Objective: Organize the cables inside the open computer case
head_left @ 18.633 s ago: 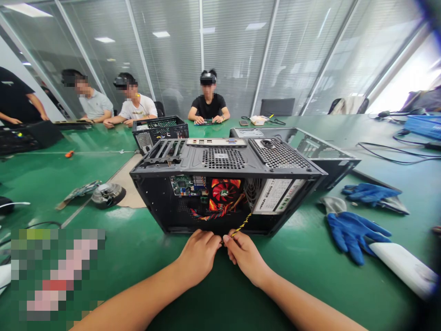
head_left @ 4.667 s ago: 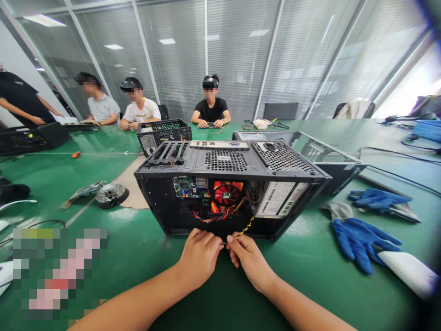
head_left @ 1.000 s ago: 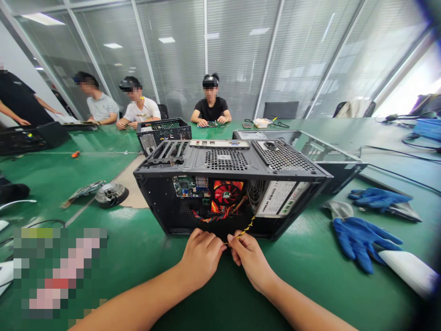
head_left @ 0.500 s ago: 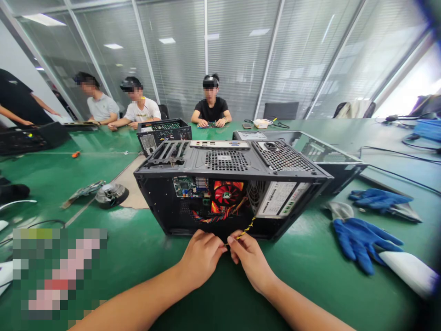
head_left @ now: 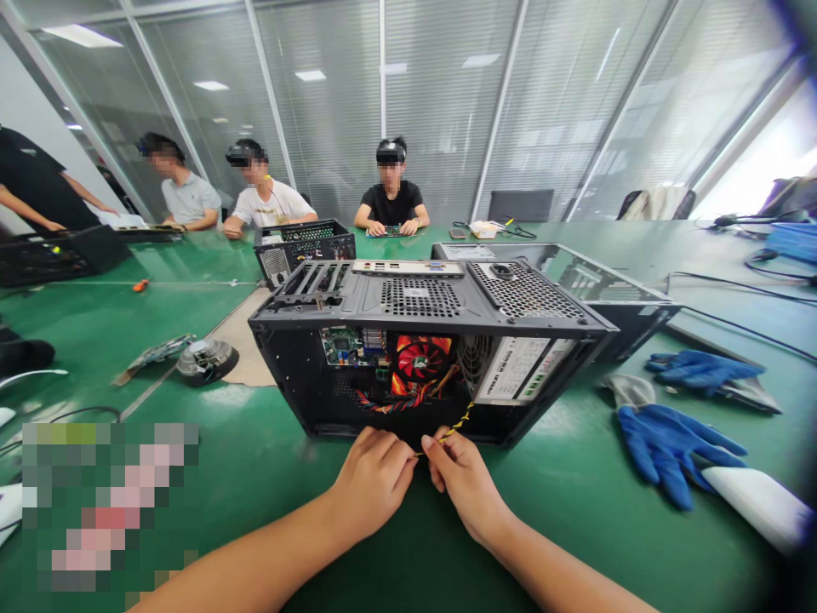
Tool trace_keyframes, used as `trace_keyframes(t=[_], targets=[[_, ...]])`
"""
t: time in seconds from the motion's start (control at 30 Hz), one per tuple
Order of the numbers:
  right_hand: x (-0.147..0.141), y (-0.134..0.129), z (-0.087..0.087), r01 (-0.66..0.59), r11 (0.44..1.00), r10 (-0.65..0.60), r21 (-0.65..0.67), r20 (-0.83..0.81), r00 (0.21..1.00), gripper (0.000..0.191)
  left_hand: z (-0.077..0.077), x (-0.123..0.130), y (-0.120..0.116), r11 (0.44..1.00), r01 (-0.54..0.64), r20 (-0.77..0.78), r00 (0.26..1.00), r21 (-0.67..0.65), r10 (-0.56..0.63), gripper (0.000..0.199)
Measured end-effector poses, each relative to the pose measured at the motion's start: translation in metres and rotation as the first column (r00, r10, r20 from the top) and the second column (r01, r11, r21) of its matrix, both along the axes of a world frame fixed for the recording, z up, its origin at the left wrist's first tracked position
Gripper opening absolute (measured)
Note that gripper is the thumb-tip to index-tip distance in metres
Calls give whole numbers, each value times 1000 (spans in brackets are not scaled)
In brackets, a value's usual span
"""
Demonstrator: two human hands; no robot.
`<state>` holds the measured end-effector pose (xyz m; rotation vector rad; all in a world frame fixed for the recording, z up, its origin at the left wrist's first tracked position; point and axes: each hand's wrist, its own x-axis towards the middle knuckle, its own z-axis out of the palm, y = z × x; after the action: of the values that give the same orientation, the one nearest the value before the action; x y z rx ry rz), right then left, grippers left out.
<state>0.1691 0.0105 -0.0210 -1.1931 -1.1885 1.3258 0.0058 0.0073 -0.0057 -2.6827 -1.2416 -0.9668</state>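
Observation:
A dark computer case (head_left: 383, 313) lies on the green table with its open side toward me. Inside are a red fan (head_left: 421, 362), a circuit board (head_left: 352, 347) and a labelled power supply (head_left: 524, 368). A twisted yellow and black cable (head_left: 465, 415) runs from beside the power supply down to my hands. My right hand (head_left: 460, 477) pinches this cable just in front of the case's lower edge. Close on its left, my left hand (head_left: 376, 475) is closed on the thin end of the same cable, most of which its fingers hide.
Blue gloves (head_left: 670, 447) lie on the right near a white object (head_left: 757, 502). A round metal part (head_left: 208, 362) sits at left. Behind stand another case (head_left: 305, 247) and a large open case (head_left: 629, 319). Several people work across the table.
Both hands have barely moved and keep their hold on the cable. Across the table, the person in white has shifted and drawn an arm back to the right.

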Motion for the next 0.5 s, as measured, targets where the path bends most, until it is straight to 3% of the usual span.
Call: trace_keyframes(t=[0.3, 0.5], targets=[[0, 0, -1, -5, 1000, 4, -24, -40, 999, 46, 0, 1, 1, 1000, -4, -69, 998, -12, 4, 23], [0, 1, -3, -7, 1000, 5, -22, -49, 999, 44, 2, 0, 3, 998, 2, -20, 1000, -67, -3, 24]])
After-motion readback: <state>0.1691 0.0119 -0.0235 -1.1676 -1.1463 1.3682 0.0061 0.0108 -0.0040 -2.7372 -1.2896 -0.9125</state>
